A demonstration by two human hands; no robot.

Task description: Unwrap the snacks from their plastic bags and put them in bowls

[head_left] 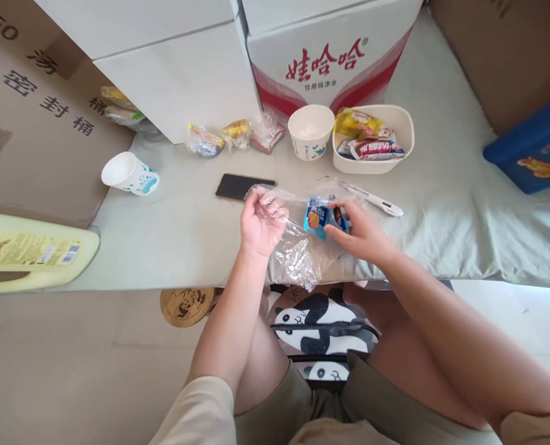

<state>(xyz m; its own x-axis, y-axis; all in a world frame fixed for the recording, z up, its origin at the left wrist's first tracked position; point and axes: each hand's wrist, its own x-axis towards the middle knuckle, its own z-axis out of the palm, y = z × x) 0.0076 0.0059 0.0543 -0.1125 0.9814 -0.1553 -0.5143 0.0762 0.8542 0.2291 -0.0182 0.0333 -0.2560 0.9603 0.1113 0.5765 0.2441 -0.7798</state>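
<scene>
My left hand is closed, palm up, with curled fingers gripping a sheet of clear plastic film. The crumpled film stretches across to my right hand and sags over the front edge of the cloth-covered surface. Between thumb and fingers, my right hand pinches small blue snack packets, which lie against the film. A white utility knife rests just beyond my right hand. Behind my left hand lies a dark phone, its right end partly covered by film.
Behind stand a paper cup and a white tub of wrapped snacks. Several film-wrapped bundles lie along the white boxes. Another paper cup tilts at left, near a yellow jug. A blue box is at right.
</scene>
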